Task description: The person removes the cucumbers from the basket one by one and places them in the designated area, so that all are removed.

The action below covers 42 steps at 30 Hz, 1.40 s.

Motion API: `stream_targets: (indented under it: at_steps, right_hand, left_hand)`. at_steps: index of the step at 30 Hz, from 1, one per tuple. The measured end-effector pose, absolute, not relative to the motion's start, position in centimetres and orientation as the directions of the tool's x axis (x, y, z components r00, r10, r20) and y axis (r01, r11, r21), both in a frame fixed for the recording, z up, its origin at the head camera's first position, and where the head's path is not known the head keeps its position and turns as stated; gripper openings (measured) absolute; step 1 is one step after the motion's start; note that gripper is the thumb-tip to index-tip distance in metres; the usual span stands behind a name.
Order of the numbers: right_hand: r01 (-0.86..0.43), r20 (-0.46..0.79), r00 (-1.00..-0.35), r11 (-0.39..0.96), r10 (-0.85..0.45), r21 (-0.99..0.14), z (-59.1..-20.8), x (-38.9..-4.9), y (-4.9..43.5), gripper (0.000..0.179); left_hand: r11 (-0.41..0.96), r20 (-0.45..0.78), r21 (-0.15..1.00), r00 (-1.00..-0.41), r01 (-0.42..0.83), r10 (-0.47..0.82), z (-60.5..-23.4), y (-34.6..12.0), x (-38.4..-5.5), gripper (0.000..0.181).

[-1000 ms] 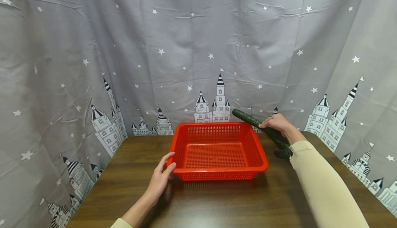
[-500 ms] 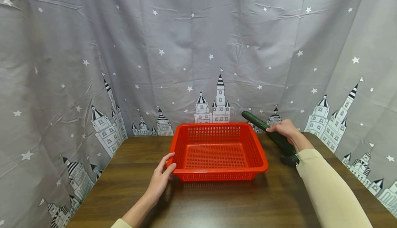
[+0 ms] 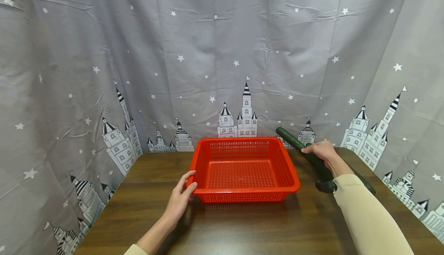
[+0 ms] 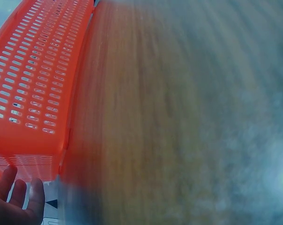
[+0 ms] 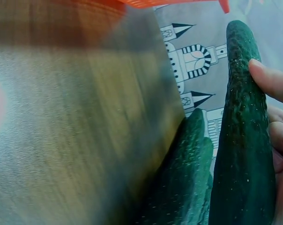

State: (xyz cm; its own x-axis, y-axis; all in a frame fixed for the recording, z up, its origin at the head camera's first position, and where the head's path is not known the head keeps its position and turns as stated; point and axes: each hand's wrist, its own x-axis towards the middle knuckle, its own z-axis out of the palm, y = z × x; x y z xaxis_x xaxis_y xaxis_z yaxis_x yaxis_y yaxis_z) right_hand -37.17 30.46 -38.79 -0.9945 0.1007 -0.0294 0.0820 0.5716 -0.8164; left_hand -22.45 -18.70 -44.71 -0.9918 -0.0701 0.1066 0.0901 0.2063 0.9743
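My right hand (image 3: 322, 151) holds a long dark green cucumber (image 3: 289, 137), thumb on one side and fingers on the other. In the right wrist view the held cucumber (image 5: 242, 140) stands out in front, its rounded end free. Behind it more cucumbers (image 5: 176, 183) lie side by side at the table's edge. A red plastic basket (image 3: 243, 189) with slotted walls sits mid-table with nothing in it. My left hand (image 3: 180, 199) holds its front left corner, thumb at the front rim. In the left wrist view several fingertips (image 4: 36, 187) extend beside the basket's outer wall.
Beyond the right sleeve, one end of a cucumber (image 3: 365, 183) shows on the brown wooden table (image 3: 243, 228). A black wrist camera (image 3: 326, 186) sits under the right wrist. A grey curtain (image 3: 208, 54) with stars and castles hangs behind the table.
My right hand has moved right and slightly down with the cucumber, away from the basket. A cucumber end now shows past the right sleeve. The left hand and basket have stayed put.
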Motion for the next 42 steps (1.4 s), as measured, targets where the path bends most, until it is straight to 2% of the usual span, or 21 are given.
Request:
stream_targets:
  at_steps: [9,18,23,30,42]
  right_hand:
    - [0.165,-0.102,-0.984,0.528,0.147,-0.833,-40.5,-36.3,30.7,0.051]
    - [0.18,-0.077,-0.974,0.521,0.214,-0.834,-42.0,-36.1,30.5,0.049]
    - [0.187,-0.068,-0.969,0.521,0.238,-0.833,-42.9,-36.0,30.4,0.04]
    - [0.186,-0.033,-0.961,0.553,0.275,-0.812,-43.3,-35.5,29.9,0.028]
    - [0.19,0.009,-0.958,0.662,0.285,-0.725,-44.3,-35.4,28.7,0.025]
  left_hand:
    - [0.211,0.109,0.973,-0.992,0.095,-0.057,-44.6,-18.7,-22.3,0.041]
    - [0.214,0.109,0.972,-0.992,0.094,-0.061,-44.5,-18.7,-22.3,0.041]
    - [0.211,0.109,0.973,-0.992,0.093,-0.064,-44.5,-18.8,-22.3,0.041]
    - [0.204,0.103,0.975,-0.993,0.089,-0.059,-44.6,-18.7,-22.3,0.041]
    - [0.208,0.106,0.974,-0.992,0.09,-0.067,-44.6,-18.7,-22.4,0.041]
